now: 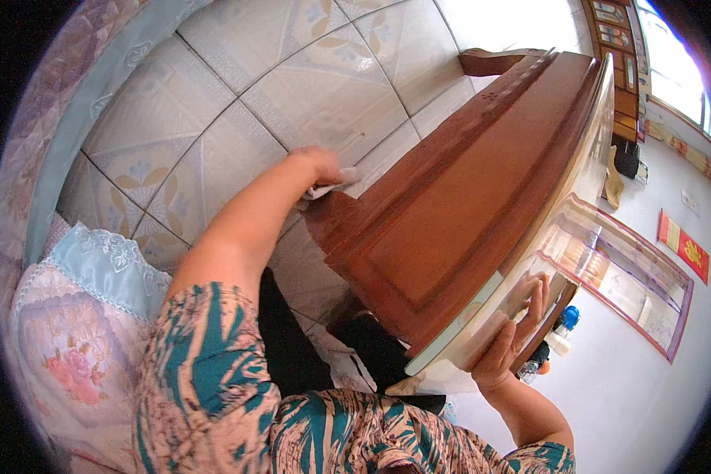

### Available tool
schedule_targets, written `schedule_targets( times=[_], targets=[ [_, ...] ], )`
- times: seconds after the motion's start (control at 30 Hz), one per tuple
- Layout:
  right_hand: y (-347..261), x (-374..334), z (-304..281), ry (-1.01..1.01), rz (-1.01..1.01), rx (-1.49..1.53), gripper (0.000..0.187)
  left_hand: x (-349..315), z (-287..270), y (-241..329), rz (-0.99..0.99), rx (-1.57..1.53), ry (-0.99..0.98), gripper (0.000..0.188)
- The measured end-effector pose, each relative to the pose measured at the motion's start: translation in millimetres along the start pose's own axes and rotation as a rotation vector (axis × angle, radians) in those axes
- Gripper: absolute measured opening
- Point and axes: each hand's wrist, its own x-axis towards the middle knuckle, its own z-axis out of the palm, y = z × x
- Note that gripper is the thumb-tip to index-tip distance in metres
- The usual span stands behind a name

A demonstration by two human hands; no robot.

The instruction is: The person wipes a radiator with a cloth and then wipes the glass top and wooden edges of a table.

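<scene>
A reddish-brown wooden table with a glass-covered top slants across the middle of the view. My left hand is down by the table's carved foot, closed on a crumpled whitish cloth. Part of the cloth is smeared by motion, and some of it is hidden under the hand. On the glass top, near its closer end, my right hand lies with its fingers stretched out and nothing in them.
A bed with a pink floral cover and pale blue lace trim stands at the left. Patterned tiles cover the floor. Beyond the table, a framed mirror-like panel and a red hanging are at the white wall. A blue object sits past the right hand.
</scene>
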Motion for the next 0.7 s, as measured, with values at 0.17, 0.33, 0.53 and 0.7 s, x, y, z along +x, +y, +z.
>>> schedule_targets(
  times=[0.17,0.33,0.53,0.7],
  targets=[
    [-1.5,1.3,1.6,0.002,-0.001,0.009,0.060,48.5,20.7,-33.0,0.153,-0.215,0.229,0.075],
    [0.0,-2.9,0.3,-0.012,0.021,-0.037,0.061,-11.9,-30.8,34.0,0.512,-1.221,0.490,0.049],
    [-1.3,-0.3,1.7,-0.020,-0.005,-0.047,0.058,-56.7,-10.1,93.1,0.817,-0.654,0.878,0.031],
    [-2.6,-1.1,4.2,0.016,0.005,0.049,0.058,-127.9,18.4,52.3,0.999,-0.713,0.647,0.023]
  ],
)
